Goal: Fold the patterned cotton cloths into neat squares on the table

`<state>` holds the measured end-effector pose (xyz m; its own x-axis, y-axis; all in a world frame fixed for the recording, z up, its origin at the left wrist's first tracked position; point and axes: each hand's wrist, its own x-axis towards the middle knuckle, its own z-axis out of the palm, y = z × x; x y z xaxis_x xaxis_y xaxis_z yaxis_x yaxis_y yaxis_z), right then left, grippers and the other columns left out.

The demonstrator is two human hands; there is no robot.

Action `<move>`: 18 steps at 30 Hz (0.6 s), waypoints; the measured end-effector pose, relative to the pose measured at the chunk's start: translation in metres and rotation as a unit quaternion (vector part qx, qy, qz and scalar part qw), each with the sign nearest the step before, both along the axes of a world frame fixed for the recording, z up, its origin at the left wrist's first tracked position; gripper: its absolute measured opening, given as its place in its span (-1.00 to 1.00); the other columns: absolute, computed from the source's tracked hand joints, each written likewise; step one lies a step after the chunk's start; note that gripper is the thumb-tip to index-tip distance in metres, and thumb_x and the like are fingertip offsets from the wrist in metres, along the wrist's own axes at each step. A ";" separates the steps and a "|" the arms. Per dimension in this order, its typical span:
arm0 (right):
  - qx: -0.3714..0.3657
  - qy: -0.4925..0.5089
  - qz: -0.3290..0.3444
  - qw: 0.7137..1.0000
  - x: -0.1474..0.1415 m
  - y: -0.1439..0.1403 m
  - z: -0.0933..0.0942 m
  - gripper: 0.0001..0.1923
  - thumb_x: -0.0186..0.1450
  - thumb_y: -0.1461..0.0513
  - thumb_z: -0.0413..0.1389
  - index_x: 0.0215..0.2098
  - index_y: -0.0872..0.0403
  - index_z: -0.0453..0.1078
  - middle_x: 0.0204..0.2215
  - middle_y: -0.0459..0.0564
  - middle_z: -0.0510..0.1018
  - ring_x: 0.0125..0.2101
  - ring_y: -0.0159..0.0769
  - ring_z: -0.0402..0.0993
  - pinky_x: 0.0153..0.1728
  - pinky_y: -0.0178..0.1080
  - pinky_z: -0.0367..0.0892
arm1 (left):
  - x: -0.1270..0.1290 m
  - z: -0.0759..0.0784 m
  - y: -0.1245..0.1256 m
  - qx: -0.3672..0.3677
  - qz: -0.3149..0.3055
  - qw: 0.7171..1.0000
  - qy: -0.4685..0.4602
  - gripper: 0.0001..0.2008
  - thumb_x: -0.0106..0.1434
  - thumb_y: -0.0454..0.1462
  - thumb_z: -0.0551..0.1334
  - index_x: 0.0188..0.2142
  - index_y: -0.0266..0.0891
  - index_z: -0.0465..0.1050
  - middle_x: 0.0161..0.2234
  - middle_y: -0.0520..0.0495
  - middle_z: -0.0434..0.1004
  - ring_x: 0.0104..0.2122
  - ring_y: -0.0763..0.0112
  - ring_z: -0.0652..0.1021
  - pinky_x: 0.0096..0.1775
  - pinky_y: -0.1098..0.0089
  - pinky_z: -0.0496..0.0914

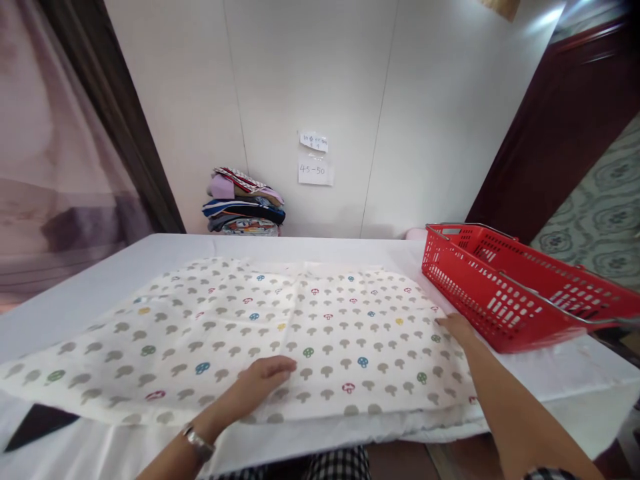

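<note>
- Mushroom-print cloth (280, 333): spread flat across the white table (100, 273); judged light, soft, limp, best taken at edges or corners.
- Left hand (265, 377): flat, fingers together, pressing its near middle.
- Right hand (457, 328): flat on its right edge, just beside the red basket (500, 293).

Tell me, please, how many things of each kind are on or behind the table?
Mushroom-print cloth: 1
Red basket: 1
Stack of folded clothes: 1
Paper notes on the wall: 2
Total: 5
</note>
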<state>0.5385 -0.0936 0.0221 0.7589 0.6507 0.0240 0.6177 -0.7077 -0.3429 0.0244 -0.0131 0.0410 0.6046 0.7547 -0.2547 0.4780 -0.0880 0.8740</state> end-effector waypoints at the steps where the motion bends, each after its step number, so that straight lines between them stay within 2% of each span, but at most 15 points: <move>1: 0.003 -0.005 -0.001 1.000 -0.002 0.006 0.005 -0.73 0.09 0.23 0.09 -0.27 0.20 0.45 -0.34 0.24 0.54 -0.24 0.02 0.46 -0.28 -0.11 0.33 | 0.009 0.001 -0.001 -0.012 -0.002 1.000 -0.011 -0.68 0.10 -0.07 0.21 -0.20 -0.12 0.53 -0.08 -0.02 0.51 -0.05 0.19 0.45 0.04 0.26 0.28; 4: 0.044 -0.044 0.039 0.997 -0.025 0.020 0.018 -0.72 0.16 0.30 -0.03 -0.21 0.16 0.42 -0.21 0.17 0.50 -0.12 -0.06 0.39 -0.16 -0.16 0.28 | 0.033 0.007 0.000 -0.072 0.019 0.996 -0.059 -0.75 0.11 -0.13 0.22 -0.26 -0.16 0.54 -0.12 -0.07 0.52 -0.12 0.20 0.49 -0.02 0.23 0.33; 6: 0.090 -0.065 0.121 0.986 -0.064 0.022 0.023 -0.72 0.21 0.30 -0.08 -0.20 0.10 0.41 -0.14 0.09 0.46 -0.07 -0.16 0.33 -0.09 -0.21 0.23 | 0.048 0.008 0.002 -0.130 0.054 0.985 -0.105 -0.77 0.12 -0.15 0.23 -0.27 -0.20 0.53 -0.13 -0.15 0.51 -0.16 0.18 0.51 -0.06 0.22 0.35; 7: 0.102 -0.059 0.173 0.978 -0.089 0.019 0.025 -0.75 0.22 0.29 -0.09 -0.25 0.05 0.40 -0.19 0.01 0.47 -0.12 -0.24 0.36 -0.12 -0.26 0.24 | 0.056 0.008 0.003 -0.163 0.073 0.975 -0.135 -0.76 0.12 -0.15 0.24 -0.26 -0.21 0.53 -0.10 -0.19 0.50 -0.16 0.17 0.51 -0.06 0.21 0.36; 9: 0.136 -0.002 0.356 0.925 -0.147 0.006 0.028 -0.78 0.26 0.26 -0.11 -0.34 0.04 0.39 -0.33 -0.04 0.48 -0.27 -0.29 0.38 -0.22 -0.27 0.27 | 0.072 0.005 0.005 -0.239 0.110 0.941 -0.213 -0.71 0.12 -0.14 0.26 -0.18 -0.20 0.49 -0.01 -0.24 0.43 -0.10 0.14 0.49 -0.05 0.19 0.35; 10: 0.126 0.023 0.427 0.895 -0.174 -0.003 0.029 -0.77 0.27 0.26 -0.11 -0.37 0.02 0.38 -0.37 -0.05 0.47 -0.31 -0.30 0.37 -0.26 -0.27 0.27 | 0.080 0.004 0.006 -0.281 0.122 0.917 -0.256 -0.67 0.13 -0.13 0.26 -0.12 -0.19 0.46 0.03 -0.25 0.39 -0.06 0.13 0.47 -0.04 0.17 0.35; 12: 0.086 0.048 0.544 0.833 -0.217 -0.022 0.032 -0.79 0.27 0.26 -0.08 -0.38 0.00 0.39 -0.39 -0.07 0.48 -0.32 -0.30 0.37 -0.26 -0.26 0.26 | 0.092 0.000 0.005 -0.358 0.135 0.864 -0.327 -0.59 0.15 -0.09 0.24 -0.03 -0.17 0.40 0.07 -0.26 0.35 0.00 0.11 0.43 -0.02 0.13 0.34; 13: 0.074 0.071 0.593 0.798 -0.230 -0.029 0.033 -0.83 0.27 0.23 -0.03 -0.31 -0.03 0.40 -0.34 -0.08 0.50 -0.27 -0.30 0.38 -0.19 -0.24 0.25 | 0.097 -0.001 0.003 -0.385 0.144 0.842 -0.348 -0.56 0.16 -0.08 0.23 0.00 -0.18 0.38 0.06 -0.27 0.36 0.01 0.09 0.42 -0.02 0.12 0.34; 14: 0.073 0.093 0.612 0.782 -0.236 -0.034 0.035 -0.83 0.27 0.21 -0.01 -0.24 -0.05 0.40 -0.29 -0.08 0.52 -0.23 -0.30 0.38 -0.15 -0.24 0.24 | 0.100 -0.003 0.001 -0.402 0.161 0.827 -0.359 -0.55 0.16 -0.07 0.22 0.01 -0.20 0.36 0.04 -0.27 0.38 0.01 0.08 0.42 -0.03 0.12 0.35; 15: 0.080 0.112 0.613 0.778 -0.236 -0.036 0.037 -0.81 0.27 0.19 0.00 -0.18 -0.06 0.39 -0.24 -0.08 0.52 -0.20 -0.30 0.38 -0.12 -0.24 0.23 | 0.101 -0.005 -0.001 -0.407 0.187 0.817 -0.362 -0.54 0.16 -0.10 0.23 0.02 -0.21 0.36 0.03 -0.27 0.39 0.00 0.08 0.43 -0.04 0.12 0.37; 16: 0.092 0.125 0.595 0.788 -0.231 -0.035 0.039 -0.80 0.28 0.19 0.00 -0.16 -0.05 0.39 -0.23 -0.08 0.52 -0.19 -0.30 0.39 -0.12 -0.25 0.23 | 0.102 -0.007 -0.003 -0.401 0.220 0.812 -0.363 -0.55 0.15 -0.15 0.25 0.04 -0.21 0.34 0.02 -0.26 0.41 -0.01 0.08 0.44 -0.05 0.13 0.38; 18: 0.121 0.125 0.528 0.831 -0.217 -0.026 0.040 -0.78 0.31 0.18 -0.06 -0.20 -0.01 0.41 -0.29 -0.06 0.53 -0.26 -0.31 0.41 -0.19 -0.26 0.26 | 0.100 -0.012 -0.005 -0.374 0.287 0.801 -0.368 -0.52 0.12 -0.29 0.28 0.06 -0.18 0.31 0.00 -0.22 0.43 -0.05 0.11 0.48 -0.07 0.15 0.41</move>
